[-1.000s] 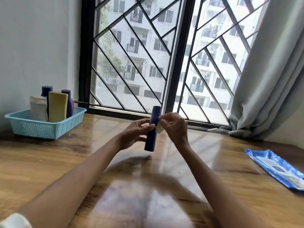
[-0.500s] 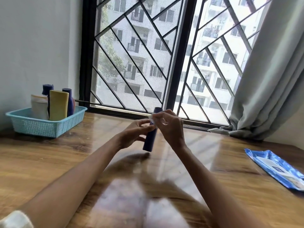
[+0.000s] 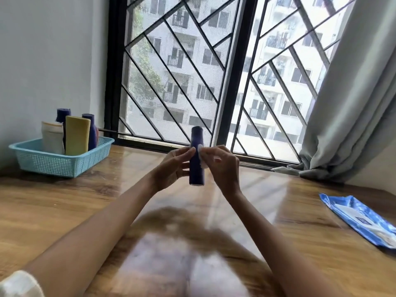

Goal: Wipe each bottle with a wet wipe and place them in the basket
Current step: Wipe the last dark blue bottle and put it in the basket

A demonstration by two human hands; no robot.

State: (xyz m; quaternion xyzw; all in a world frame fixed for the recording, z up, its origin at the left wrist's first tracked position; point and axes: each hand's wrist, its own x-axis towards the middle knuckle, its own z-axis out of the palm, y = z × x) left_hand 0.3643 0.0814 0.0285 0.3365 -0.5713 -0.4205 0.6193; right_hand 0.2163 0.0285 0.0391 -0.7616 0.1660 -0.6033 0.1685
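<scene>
bottle in hand: dark blue bottle, upright with a slight tilt, held in the air above the wooden table, in front of the window sill, well apart from the basket.
left hand: left hand grips the bottle's left side, fingers curled round its mid body, thumb tip near the upper part.
right hand: right hand pinches a white wet wipe and presses it on the bottle's right side, roughly mid height. Fingers bent and clamped on the wipe.
wipe: small, folded or bunched, mostly hidden by the right fingers; only a white patch shows against the bottle.
basket: light blue mesh basket at far left of the table, close to the wall.
basket contents: white bottle, yellow bottle, two more dark blue bottles behind them, all standing upright. Something reddish behind the right one, too hidden to identify.
wipe pack: blue wet wipe pack lying flat at the right edge of the table, well apart from both hands. Flap state: cannot tell.
background: black window grille, grey curtain bunched on the sill at right.
table surface: glossy, shows blurred reflection of the arms.
</scene>
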